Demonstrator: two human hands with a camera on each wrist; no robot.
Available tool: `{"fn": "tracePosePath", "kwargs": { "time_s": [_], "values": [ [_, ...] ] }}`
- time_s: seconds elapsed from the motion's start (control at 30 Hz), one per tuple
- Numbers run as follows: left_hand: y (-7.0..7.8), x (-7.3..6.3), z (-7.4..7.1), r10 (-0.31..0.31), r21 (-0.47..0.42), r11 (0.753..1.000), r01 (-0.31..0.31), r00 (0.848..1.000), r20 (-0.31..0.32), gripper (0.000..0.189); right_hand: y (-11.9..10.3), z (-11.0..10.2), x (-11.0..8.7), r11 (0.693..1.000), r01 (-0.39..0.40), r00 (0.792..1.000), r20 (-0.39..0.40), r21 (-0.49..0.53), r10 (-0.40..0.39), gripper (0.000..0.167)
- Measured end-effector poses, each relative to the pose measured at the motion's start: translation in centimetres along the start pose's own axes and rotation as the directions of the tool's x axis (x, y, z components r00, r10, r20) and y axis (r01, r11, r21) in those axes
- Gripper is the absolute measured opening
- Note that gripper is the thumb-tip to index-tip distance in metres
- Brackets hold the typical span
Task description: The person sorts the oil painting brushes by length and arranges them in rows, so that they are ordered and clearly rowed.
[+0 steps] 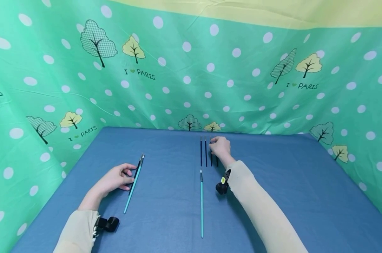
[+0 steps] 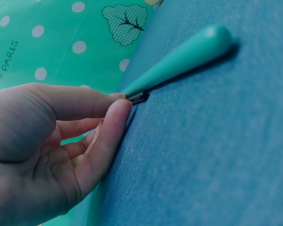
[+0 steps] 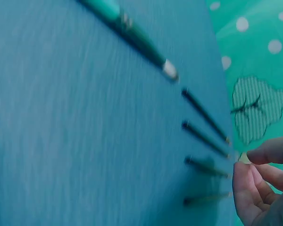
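Note:
My left hand pinches a bundle of paintbrushes between thumb and fingertips, close over the table at left. In it are a turquoise-handled paintbrush and a thin black paintbrush alongside. Seen from the left wrist, the thick turquoise handle angles away past the fingertips, with a dark handle end below it. At the back, my right hand bends over a row of several thin black paintbrushes. Its thumb and fingertips are close together just beyond the brush tips, with no brush seen between them.
Another turquoise paintbrush lies lengthwise in front of the black row, bristles away from me. A blue cloth covers the table. Behind and at both sides hangs a green dotted curtain. Each wrist carries a small black camera.

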State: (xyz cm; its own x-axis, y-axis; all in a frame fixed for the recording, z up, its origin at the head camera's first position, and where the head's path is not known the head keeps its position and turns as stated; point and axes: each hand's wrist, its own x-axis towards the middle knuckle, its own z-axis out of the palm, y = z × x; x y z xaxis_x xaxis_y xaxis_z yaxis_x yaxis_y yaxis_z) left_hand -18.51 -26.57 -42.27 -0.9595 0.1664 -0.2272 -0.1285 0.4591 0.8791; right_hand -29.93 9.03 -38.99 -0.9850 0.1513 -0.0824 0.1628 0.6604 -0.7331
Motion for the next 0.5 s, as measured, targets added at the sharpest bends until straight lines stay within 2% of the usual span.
{"fn": "tracePosePath", "kwargs": {
  "time_s": [0.23, 0.5],
  "values": [
    [-0.1, 0.0, 0.0, -0.003, 0.0, 1.0, 0.003, 1.0, -0.001, 0.052, -2.4, 1.4, -1.6, 0.997, 0.074, 0.994, 0.076, 0.022, -0.075, 0.028],
    [0.1, 0.0, 0.0, -0.003, 0.006, 1.0, 0.003, 1.0, -0.001, 0.053, -4.4, 4.0, -3.7, 0.986, 0.105, 0.972, 0.195, 0.131, -0.13, 0.029]
  ]
}}
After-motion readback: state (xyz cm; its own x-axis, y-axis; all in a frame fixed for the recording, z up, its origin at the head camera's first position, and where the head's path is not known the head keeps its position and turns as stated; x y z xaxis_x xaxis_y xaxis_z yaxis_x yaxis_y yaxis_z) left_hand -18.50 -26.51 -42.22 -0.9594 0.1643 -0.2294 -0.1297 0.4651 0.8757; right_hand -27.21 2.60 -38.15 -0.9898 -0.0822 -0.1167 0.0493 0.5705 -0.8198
